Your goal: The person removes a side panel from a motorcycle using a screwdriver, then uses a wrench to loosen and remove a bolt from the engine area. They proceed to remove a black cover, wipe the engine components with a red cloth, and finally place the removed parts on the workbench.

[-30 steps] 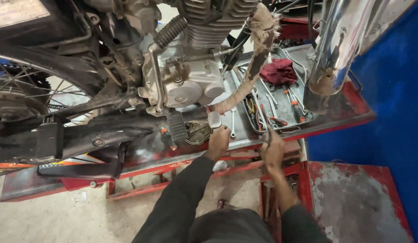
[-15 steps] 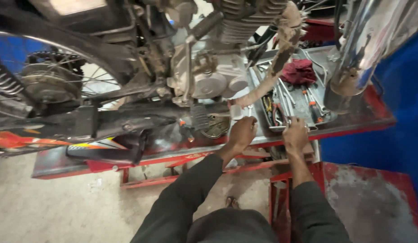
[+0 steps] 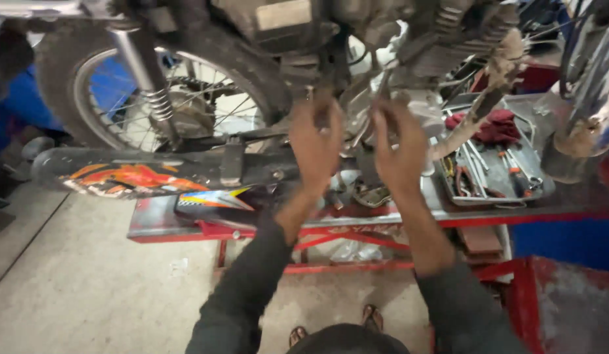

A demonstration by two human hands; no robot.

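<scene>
Both hands are raised to the motorcycle engine (image 3: pixel 409 72) at 12 o'clock. Left hand (image 3: pixel 315 141) and right hand (image 3: pixel 397 147) curl at it; grip hidden, cannot tell. Tool tray (image 3: pixel 497 167) at 3.

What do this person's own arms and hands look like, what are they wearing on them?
Both arms wear long dark grey-green sleeves that end at the wrists. The left hand and right hand are bare: no gloves, rings or watch show, though the picture is blurred.

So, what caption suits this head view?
Both hands, left and right, reach up to a motorcycle engine on a red lift.
</scene>
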